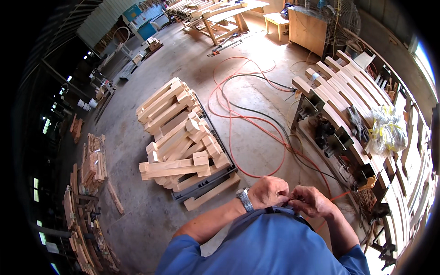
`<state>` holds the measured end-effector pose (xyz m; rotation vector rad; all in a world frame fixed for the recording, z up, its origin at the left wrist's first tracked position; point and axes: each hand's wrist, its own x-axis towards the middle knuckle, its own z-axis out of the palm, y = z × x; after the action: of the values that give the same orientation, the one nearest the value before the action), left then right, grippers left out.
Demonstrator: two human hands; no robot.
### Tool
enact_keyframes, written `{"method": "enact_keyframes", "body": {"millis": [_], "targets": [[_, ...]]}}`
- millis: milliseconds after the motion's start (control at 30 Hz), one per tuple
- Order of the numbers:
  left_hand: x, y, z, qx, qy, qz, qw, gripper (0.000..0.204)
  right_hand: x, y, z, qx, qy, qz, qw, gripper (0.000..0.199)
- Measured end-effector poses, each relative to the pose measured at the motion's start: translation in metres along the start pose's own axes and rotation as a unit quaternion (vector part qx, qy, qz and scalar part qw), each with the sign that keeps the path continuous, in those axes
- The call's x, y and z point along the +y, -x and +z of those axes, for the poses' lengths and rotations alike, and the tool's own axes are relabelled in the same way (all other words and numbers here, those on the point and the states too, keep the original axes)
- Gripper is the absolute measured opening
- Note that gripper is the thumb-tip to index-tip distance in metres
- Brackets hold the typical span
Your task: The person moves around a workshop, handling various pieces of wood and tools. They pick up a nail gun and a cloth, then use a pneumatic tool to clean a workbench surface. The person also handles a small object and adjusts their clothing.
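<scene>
My left hand [269,192], with a silver watch [245,200] at the wrist, is closed in front of the waist of my blue shirt [275,243]. Close against it, my right hand [311,200] is closed too, its fingertips pinched together near the left fingertips. Whatever lies between the fingers is too small and hidden to name. Ahead and to the left, a pile of pale wooden pieces [178,142] is stacked on a low dark pallet [215,179]. Neither hand touches the pile.
An orange hose [231,117] and a dark cable [270,120] loop over the concrete floor [192,68]. On the right stands a rack with wooden beams [343,87], clamps, dark gloves [357,123] and a plastic bag [387,130]. Scrap wood [94,160] lies left; a workbench [229,16] stands far ahead.
</scene>
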<state>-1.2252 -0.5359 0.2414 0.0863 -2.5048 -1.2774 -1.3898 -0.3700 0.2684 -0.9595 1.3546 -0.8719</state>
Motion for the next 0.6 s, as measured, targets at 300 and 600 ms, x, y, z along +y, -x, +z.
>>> {"method": "enact_keyframes", "body": {"millis": [300,600], "targets": [[0.004,-0.016,-0.014,0.151,-0.145,0.110,0.972,0.028,0.000,-0.005,-0.008,0.247,0.133,-0.140,0.950,0.010],[0.006,-0.018,-0.014,0.152,-0.170,0.155,0.961,0.028,-0.006,-0.011,0.001,0.262,0.282,-0.239,0.892,0.010]]}}
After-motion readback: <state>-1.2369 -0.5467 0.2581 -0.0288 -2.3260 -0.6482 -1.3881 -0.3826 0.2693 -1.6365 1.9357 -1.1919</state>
